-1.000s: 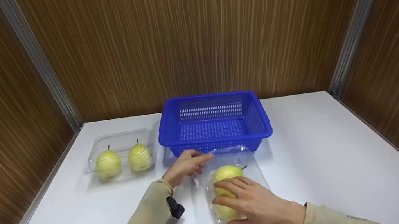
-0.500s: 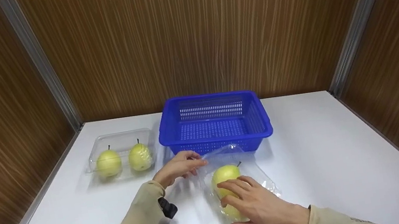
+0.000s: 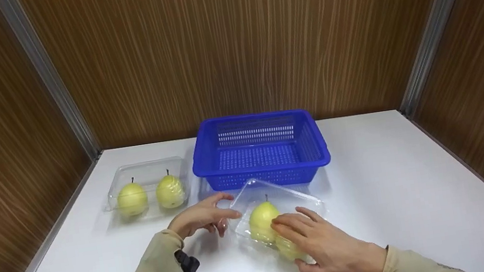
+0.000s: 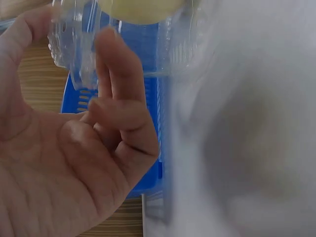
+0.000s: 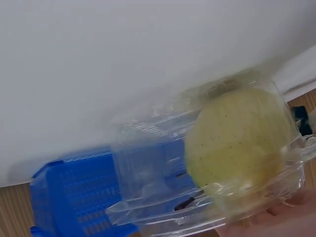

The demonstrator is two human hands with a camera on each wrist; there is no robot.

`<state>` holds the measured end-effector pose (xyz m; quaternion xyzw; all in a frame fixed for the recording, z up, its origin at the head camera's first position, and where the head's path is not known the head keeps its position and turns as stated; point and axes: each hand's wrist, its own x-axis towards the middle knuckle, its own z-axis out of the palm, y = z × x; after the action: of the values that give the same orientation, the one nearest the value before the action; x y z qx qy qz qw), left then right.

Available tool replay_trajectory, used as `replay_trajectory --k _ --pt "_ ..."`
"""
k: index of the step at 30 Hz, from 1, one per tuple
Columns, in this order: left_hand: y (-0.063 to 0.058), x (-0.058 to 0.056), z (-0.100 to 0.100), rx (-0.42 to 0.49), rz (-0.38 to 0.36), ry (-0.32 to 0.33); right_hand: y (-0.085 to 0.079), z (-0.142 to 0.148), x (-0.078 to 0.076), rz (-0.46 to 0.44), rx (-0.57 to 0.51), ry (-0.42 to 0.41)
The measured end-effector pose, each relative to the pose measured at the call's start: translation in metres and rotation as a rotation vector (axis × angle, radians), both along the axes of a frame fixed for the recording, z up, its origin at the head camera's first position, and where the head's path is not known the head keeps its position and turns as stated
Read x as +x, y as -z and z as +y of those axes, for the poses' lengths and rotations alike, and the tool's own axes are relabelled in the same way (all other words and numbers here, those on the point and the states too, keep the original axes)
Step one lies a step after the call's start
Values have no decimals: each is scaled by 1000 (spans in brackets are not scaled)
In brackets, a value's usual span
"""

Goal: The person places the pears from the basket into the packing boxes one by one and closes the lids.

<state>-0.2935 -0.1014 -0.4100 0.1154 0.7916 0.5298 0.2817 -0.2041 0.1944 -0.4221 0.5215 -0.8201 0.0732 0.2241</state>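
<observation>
A clear plastic clamshell box (image 3: 287, 196) with two yellow-green pears (image 3: 263, 221) inside sits slantwise in front of the blue basket. My left hand (image 3: 203, 216) pinches its left end; in the left wrist view the thumb and index finger (image 4: 121, 61) lie on either side of the plastic edge, and the other fingers are bent. Over the near right end, my right hand (image 3: 330, 247) grips the box, fingers across the top and thumb at the near side, partly covering the nearer pear. One speckled pear (image 5: 239, 140) shows through the plastic in the right wrist view.
A blue perforated basket (image 3: 261, 170) stands at the back middle of the white table (image 3: 383, 182), close behind the held box. To the left is another clear box (image 3: 146, 169) with two pears. Wood-grain panels (image 3: 238, 45) enclose the table at back and sides.
The held box has turned counterclockwise, its far end swinging left. My left hand has moved left and nearer with it, while my right hand has shifted slightly right.
</observation>
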Motion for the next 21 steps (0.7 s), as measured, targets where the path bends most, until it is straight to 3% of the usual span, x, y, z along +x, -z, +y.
replay_trajectory --k 10,21 --pt "3 18 0 -5 -69 28 1 19 -15 -45 3 20" --pt "8 30 4 21 -73 -35 2 24 -24 -85 -2 2"
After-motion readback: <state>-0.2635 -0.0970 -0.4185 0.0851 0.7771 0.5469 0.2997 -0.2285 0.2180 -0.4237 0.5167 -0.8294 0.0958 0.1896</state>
